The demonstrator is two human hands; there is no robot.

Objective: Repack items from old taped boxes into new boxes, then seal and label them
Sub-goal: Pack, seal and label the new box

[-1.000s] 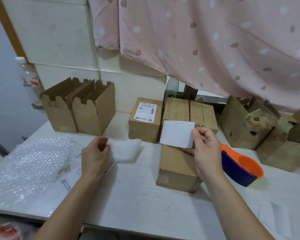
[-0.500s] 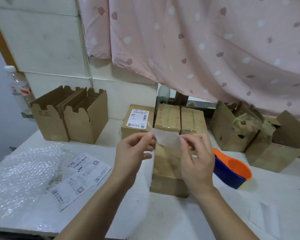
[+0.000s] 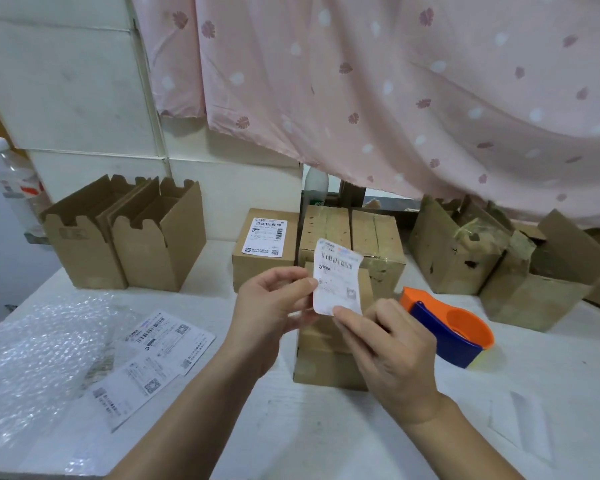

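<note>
A white shipping label [image 3: 336, 277] with a barcode stands upright in the air, printed side toward me. My left hand [image 3: 274, 303] pinches its left edge and my right hand [image 3: 385, 351] pinches its bottom edge. Below and behind the label sits a closed brown box [image 3: 323, 358] on the white table [image 3: 326, 434]. A sealed box that bears a label [image 3: 264, 247] stands farther back. Two old taped boxes [image 3: 354, 237] are beside it.
Two open new boxes [image 3: 125, 233] stand at the back left. Spare labels [image 3: 153, 358] lie on bubble wrap [image 3: 32, 358] at the left. An orange and blue tape dispenser [image 3: 447, 327] sits right of the closed box. Torn old boxes [image 3: 492, 258] crowd the back right.
My left hand left the table and joined the right at the label. The label, first blank side toward me, is turned so its print faces me.
</note>
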